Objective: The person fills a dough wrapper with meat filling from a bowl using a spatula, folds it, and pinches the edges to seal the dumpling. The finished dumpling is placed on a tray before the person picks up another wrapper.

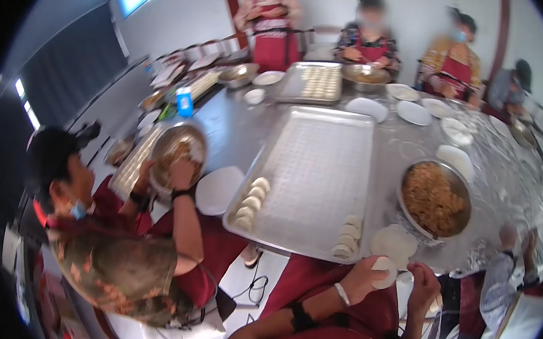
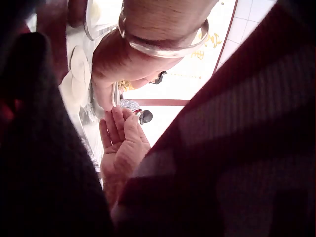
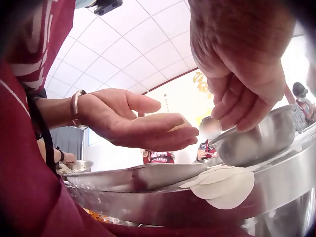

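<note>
A round dumpling wrapper [image 1: 385,274] lies across the fingers of my left hand [image 1: 359,284]. From the right wrist view, that hand [image 3: 136,121] is palm up and slightly cupped, its thumb raised apart from the wrapper [image 3: 165,120]. Close beside it on the right is my right hand [image 1: 424,287], with fingers loosely bent downward and nothing visible between them. A stack of wrappers [image 1: 394,240] sits at the table edge just beyond my hands. Behind the stack stands a steel bowl [image 1: 467,220] of brownish chopped filling [image 1: 434,193].
A large metal tray [image 1: 310,166] holds a row of dumplings [image 1: 252,201] at its left and another [image 1: 348,235] at its right. At left, a person [image 1: 110,246] works over a bowl [image 1: 201,144]. More people, plates and a dumpling tray [image 1: 285,88] surround the table.
</note>
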Motion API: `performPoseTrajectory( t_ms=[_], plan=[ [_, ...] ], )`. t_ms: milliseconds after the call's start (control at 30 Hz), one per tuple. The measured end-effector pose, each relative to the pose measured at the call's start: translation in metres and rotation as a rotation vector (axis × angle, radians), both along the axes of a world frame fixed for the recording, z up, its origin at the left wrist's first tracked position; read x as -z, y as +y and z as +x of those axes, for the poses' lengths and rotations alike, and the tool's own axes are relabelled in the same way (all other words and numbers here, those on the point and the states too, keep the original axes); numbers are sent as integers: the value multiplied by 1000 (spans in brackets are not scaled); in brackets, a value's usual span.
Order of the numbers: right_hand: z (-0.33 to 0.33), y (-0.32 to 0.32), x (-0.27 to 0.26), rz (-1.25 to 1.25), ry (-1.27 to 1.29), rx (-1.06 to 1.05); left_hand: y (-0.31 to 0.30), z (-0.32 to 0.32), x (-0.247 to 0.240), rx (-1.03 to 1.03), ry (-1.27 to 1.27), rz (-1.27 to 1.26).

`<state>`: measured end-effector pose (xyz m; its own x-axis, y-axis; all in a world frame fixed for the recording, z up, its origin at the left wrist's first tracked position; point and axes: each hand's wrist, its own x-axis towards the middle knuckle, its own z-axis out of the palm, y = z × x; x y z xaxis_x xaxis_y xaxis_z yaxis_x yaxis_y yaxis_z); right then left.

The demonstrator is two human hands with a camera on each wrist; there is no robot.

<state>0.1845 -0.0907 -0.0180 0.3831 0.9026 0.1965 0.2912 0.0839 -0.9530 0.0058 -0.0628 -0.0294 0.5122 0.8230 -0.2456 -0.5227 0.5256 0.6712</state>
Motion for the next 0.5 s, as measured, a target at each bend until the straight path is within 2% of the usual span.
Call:
performPoseTrajectory(
  t_ms=[100,233,433,500],
  plan=[
    [-4,-8,-10,52,21,-8,-5,-3,-11,-6,38,-10],
    [-1,-11,-7,59,68,-9,-8,-5,-18,99,-155,-6],
    [7,-18,-6,34,-19,0,-21,-5,-41,115,11,-18],
    [10,-18,-2,70,-31,18,-22,-3,-27,101,-79,1]
  ],
)
